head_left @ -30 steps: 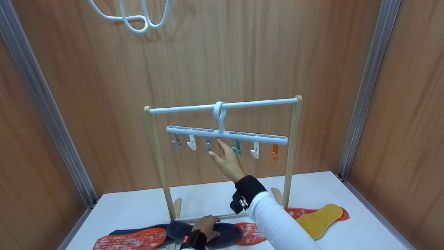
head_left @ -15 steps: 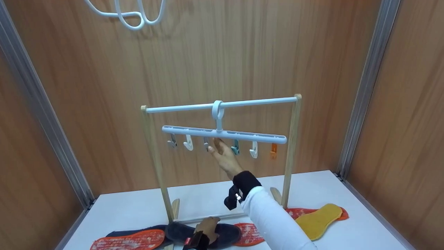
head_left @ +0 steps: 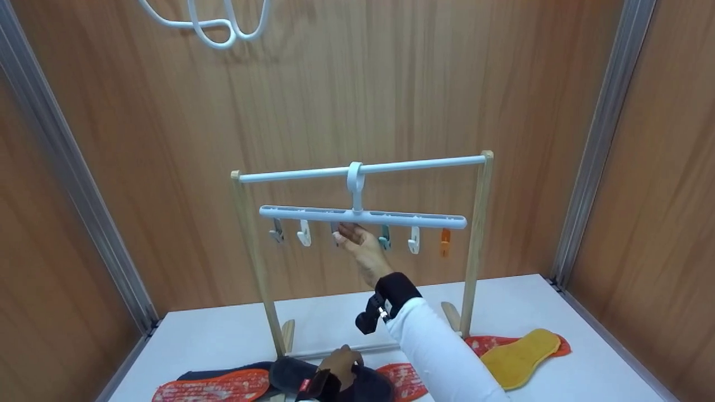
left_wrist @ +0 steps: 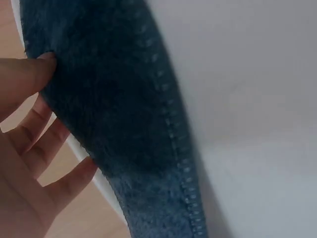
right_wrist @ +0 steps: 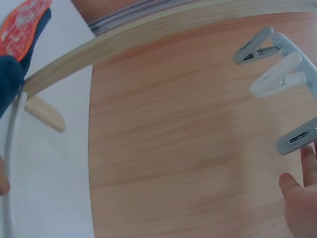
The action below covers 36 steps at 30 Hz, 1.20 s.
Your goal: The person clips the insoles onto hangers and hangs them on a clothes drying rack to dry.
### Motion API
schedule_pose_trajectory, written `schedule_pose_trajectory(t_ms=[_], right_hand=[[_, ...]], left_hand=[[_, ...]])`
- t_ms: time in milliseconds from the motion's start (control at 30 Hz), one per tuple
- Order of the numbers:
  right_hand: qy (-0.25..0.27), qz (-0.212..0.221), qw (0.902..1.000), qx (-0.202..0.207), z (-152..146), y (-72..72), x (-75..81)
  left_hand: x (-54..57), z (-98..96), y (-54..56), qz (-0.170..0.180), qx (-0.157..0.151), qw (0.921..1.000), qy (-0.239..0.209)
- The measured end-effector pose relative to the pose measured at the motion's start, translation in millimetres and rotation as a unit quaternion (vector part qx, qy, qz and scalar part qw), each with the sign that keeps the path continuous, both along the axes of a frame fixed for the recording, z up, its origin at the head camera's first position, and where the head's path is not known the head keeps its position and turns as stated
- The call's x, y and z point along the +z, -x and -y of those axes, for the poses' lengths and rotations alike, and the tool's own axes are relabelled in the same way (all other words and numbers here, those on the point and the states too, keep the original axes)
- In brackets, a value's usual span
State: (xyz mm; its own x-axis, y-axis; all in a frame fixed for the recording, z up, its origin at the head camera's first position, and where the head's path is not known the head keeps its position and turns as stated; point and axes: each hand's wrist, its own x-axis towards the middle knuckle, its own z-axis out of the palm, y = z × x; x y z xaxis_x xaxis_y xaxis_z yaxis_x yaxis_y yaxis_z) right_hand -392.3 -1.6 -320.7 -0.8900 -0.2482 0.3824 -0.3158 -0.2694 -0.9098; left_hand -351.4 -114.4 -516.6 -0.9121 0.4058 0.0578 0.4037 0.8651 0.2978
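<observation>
Near the front of the table, my left hand (head_left: 342, 365) pinches the edge of a dark blue insole (head_left: 377, 386). The left wrist view shows the thumb on its fuzzy top (left_wrist: 114, 99) and the fingers along the edge. My right hand (head_left: 368, 258) is raised below the middle of a light blue clip hanger (head_left: 313, 213). Its fingertips are right at a grey clip (right_wrist: 297, 140), with the thumb apart from it in the right wrist view. The hanger hangs by its ring from the rail (head_left: 424, 165) of a wooden-legged rack.
Other clips hang along the bar, including a white one (head_left: 304, 233), a teal one (head_left: 385, 237) and an orange one (head_left: 445, 242). Red insoles (head_left: 215, 386) lie at front left and elsewhere, and a yellow insole (head_left: 522, 357) at right. A white cord (head_left: 220, 33) hangs above.
My right hand has shifted slightly left, its fingers now at the grey clip. The hanger bar has swung a little. My left hand stays at the insole, whose right part has shifted slightly.
</observation>
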Motion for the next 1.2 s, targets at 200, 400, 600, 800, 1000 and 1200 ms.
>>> schedule_pose_trajectory(t_ms=[200, 400, 600, 800, 1000, 1200], right_hand=[[-0.006, 0.009, 0.9999, 0.000, -2.5, 0.5, 2.7], [-0.008, 0.014, 0.9999, 0.004, -5.6, -0.7, 3.2], [-0.027, 0.018, 0.9992, 0.022, -5.7, -1.6, 8.2], [-0.049, 0.016, 0.9986, 0.013, -7.3, -2.5, 12.6], [-0.097, -0.031, 0.9948, -0.007, -11.6, -4.5, 7.2], [-0.105, -0.068, 0.9922, -0.008, -14.9, -5.5, 2.5]], left_hand=[[18.7, 1.9, 1.0, 0.016, -0.021, 0.9996, 0.002], [33.6, 8.5, -2.9, 0.033, -0.064, 0.9974, 0.000], [55.8, 17.3, -9.1, 0.050, -0.072, 0.9947, -0.054], [75.7, 26.6, -13.2, 0.005, -0.048, 0.9896, -0.135], [80.8, 32.9, -18.4, -0.048, -0.012, 0.9735, -0.223], [80.9, 34.7, -22.0, -0.124, 0.028, 0.9429, -0.308]])
